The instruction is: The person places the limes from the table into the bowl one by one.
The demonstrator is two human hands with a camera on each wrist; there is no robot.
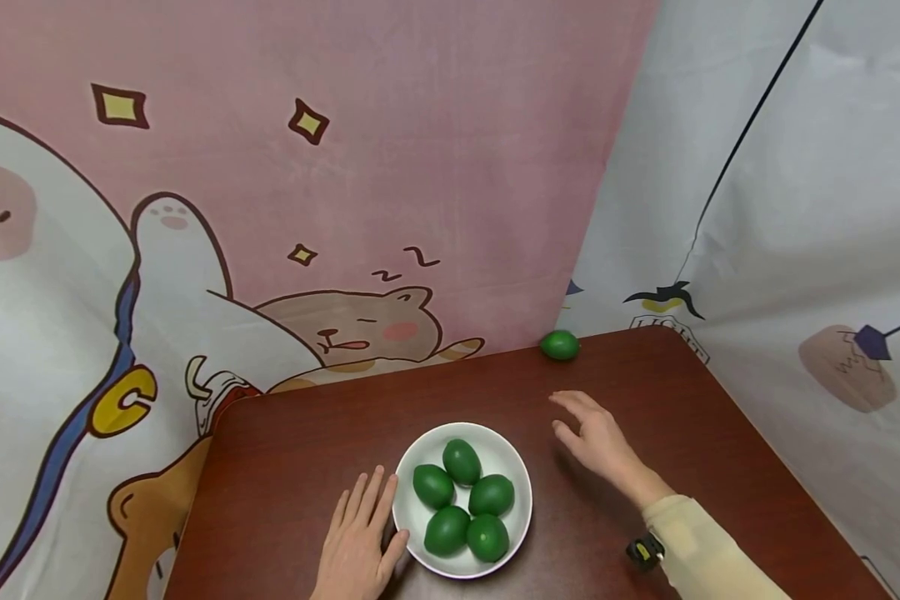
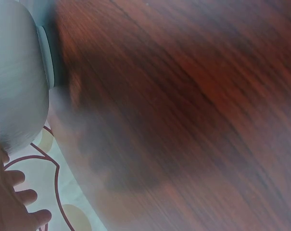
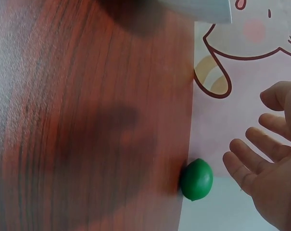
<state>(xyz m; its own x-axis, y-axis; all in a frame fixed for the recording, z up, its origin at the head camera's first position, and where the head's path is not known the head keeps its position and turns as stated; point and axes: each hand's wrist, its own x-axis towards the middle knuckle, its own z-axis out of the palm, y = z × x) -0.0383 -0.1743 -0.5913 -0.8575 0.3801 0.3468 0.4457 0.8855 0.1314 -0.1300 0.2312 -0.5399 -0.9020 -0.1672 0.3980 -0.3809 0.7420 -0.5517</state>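
Observation:
A white bowl (image 1: pixel 521 533) with several green limes (image 1: pixel 461 462) in it stands near the front of the table. My left hand (image 1: pixel 360 533) lies at the bowl's left side, fingers straight and thumb spread, fingertips right at the rim. In the left wrist view its fingers (image 2: pixel 27 196) show beside the bowl's outer wall (image 2: pixel 18 72). My right hand (image 1: pixel 596 437) is over the table to the right of the bowl, holding nothing, fingers loosely spread. A single lime (image 1: pixel 560 345) sits at the table's back edge, beyond the right fingertips; the right wrist view shows this lime (image 3: pixel 197 179) too.
The dark red wooden table (image 1: pixel 307 442) meets a pink cartoon-printed cloth (image 1: pixel 457 167) at the back. A pale printed cloth (image 1: pixel 795 208) hangs on the right. A black wrist device (image 1: pixel 645 551) sits at the right sleeve (image 1: pixel 701 537).

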